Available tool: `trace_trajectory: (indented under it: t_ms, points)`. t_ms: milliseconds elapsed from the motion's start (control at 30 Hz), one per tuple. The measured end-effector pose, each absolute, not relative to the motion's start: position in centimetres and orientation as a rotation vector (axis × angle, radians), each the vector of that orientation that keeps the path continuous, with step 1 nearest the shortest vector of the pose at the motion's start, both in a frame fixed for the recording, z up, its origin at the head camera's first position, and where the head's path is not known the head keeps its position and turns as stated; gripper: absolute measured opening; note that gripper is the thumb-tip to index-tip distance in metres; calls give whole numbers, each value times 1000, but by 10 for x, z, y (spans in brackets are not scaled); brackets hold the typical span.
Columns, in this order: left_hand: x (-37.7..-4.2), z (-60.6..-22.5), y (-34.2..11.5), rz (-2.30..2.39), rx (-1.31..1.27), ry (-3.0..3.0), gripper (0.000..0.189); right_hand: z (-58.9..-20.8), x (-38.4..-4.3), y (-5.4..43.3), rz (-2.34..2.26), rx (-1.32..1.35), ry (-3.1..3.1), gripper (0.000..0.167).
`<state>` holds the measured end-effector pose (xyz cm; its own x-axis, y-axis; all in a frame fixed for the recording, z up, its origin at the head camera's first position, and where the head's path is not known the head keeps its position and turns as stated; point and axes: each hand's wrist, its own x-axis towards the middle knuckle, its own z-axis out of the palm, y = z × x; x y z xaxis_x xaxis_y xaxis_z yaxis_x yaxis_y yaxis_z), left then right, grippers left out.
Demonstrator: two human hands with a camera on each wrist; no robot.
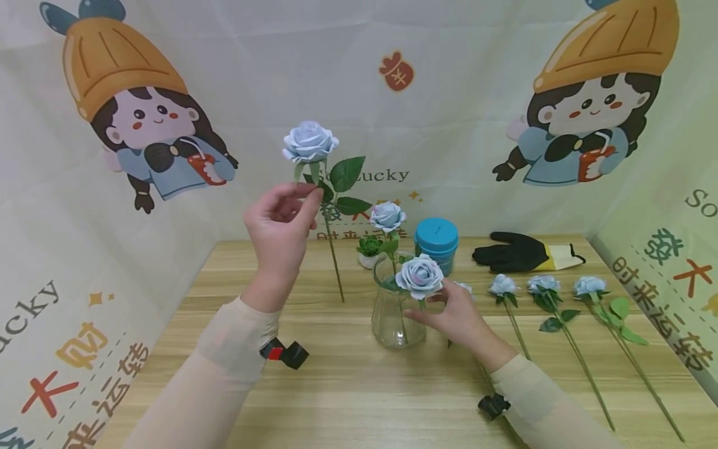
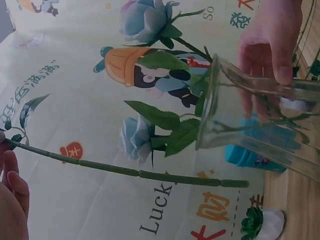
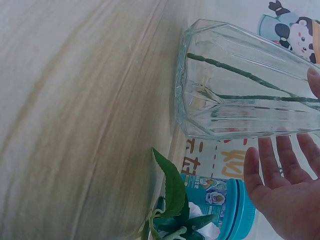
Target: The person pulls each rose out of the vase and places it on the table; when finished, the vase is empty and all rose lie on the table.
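Note:
My left hand [image 1: 280,234] is raised left of the glass vase [image 1: 384,324] and pinches a pale blue rose [image 1: 310,143] just under its bloom. The rose's green stem [image 2: 110,168] hangs downward, its lower end apart from the vase. At the vase's right side my right hand [image 1: 462,321] holds the glass, thumb on the near face and fingers [image 3: 272,165] behind. Two blue roses stand in the vase: one bloom [image 1: 387,216] rises at the back, and the other bloom [image 1: 421,276] leans forward over the rim, hiding part of it.
Several blue roses [image 1: 543,285] lie on the wooden table [image 1: 314,399] at the right, one partly behind my right arm. Behind the vase stand a blue-lidded jar [image 1: 436,234] and a small potted succulent [image 1: 369,251]. A black work glove [image 1: 513,252] lies at the back right.

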<state>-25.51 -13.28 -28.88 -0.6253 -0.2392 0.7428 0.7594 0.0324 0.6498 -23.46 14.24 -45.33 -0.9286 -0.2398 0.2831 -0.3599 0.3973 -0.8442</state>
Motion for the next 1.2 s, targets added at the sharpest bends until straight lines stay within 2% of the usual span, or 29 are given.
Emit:
trace_trajectory:
  t_ms: [333, 733, 1200]
  points:
    - [-263, -337, -160, -1678, -301, -1872, 14, -451, -233, 143, 1537, 530, -2544, 67]
    - [-272, -403, -184, -1536, -71, -2370, 18, -452, -234, 143, 1531, 513, -2556, 68]
    - [-285, -459, -191, -1435, -143, -2664, 15, -451, -232, 143, 1524, 499, -2575, 68]
